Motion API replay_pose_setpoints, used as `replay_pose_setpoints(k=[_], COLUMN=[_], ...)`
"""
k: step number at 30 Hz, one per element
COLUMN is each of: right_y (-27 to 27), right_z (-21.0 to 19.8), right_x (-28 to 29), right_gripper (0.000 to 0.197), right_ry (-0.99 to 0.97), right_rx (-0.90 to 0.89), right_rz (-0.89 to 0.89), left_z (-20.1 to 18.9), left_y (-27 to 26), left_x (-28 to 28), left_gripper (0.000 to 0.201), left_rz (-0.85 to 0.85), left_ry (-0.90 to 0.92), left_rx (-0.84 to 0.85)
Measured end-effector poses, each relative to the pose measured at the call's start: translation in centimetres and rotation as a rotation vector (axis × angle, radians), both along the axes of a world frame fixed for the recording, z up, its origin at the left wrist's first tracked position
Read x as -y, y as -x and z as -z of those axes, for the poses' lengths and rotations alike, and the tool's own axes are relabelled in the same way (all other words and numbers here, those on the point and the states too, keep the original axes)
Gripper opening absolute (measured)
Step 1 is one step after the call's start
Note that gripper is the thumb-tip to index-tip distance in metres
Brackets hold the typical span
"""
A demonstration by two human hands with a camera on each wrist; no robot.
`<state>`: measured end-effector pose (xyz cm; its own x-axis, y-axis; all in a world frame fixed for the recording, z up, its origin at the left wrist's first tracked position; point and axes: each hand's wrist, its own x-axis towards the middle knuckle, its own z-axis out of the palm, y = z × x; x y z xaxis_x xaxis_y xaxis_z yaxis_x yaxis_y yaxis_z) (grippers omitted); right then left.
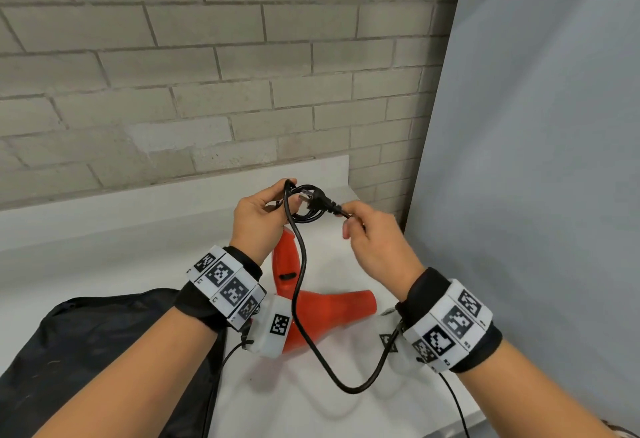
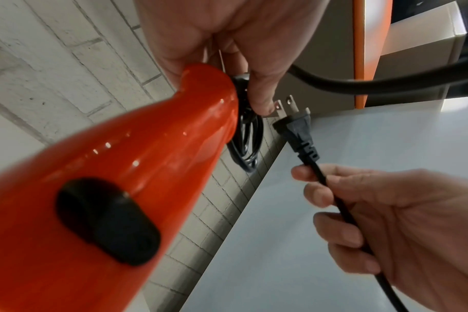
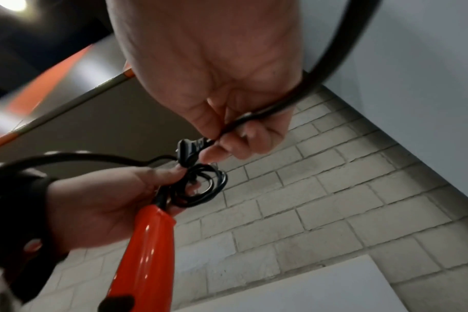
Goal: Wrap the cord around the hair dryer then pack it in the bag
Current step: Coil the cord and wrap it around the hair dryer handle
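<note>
My left hand (image 1: 265, 210) grips the end of the handle of the red hair dryer (image 1: 332, 306) together with a small coil of black cord (image 2: 247, 137). The dryer hangs below that hand, above the white table (image 1: 104, 229), nozzle pointing right. My right hand (image 1: 360, 226) pinches the cord just behind the two-pin plug (image 1: 313, 200), whose pins point at the left fingers. A long slack loop of cord (image 1: 301, 299) droops between the hands, in front of the dryer. The black bag (image 1: 104, 351) lies on the table at the lower left, under my left forearm.
A grey brick wall (image 1: 207, 74) rises right behind the table. A pale blue-grey panel (image 1: 536, 160) closes off the right side, past the table's right edge. Thin black cables (image 1: 453, 403) trail from the wrist bands.
</note>
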<state>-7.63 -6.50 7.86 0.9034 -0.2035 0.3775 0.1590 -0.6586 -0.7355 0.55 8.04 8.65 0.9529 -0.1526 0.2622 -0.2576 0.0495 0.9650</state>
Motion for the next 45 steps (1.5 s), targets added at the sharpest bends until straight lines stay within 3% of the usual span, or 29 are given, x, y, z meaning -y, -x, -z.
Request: replay_pose_setpoints(k=[5,10,18,27,36,41,45], right_y=[-0.4,-0.7,-1.1,-1.7,-1.6,-2.0,-1.8], right_z=[0.1,0.1,0.3,0.5,0.5,-0.5,-1.1], right_x=[-1.1,-1.1,-1.5,-2.0,-2.4,-1.2,-0.7], right_gripper=[0.031,0.043,0.052,0.050,0.048,0.049,0.047], right_ry=[0.156,0.079,0.114,0.188,0.363,0.225,0.255], right_rx=[0.026,0.067,0.000,-0.033,-0.021,-0.099,-0.122], right_rz=[0.128,0.189,0.187,0.305,0.189,0.080,0.094], left_z=[-0.4,-0.3,0.1,0.3,0.3,0.6,0.5], left_y=[0.6,0.6,0.0,-0.1,-0.3,-0.2,-0.1], left_x=[0.1,0.1,0.3,0.5,0.4,0.3,0.4], left_gripper=[0.031,0.028,0.032,0.030,0.033,0.033,0.032], left_rz=[0.040,0.033,0.078,0.184,0.269,0.216,0.210], left_ry=[-0.015,-0.005,-0.016,-0.034,-0.070,-0.052,-0.058], left_rx=[-0.011,-0.010,0.009,0.046,0.095,0.080,0.090])
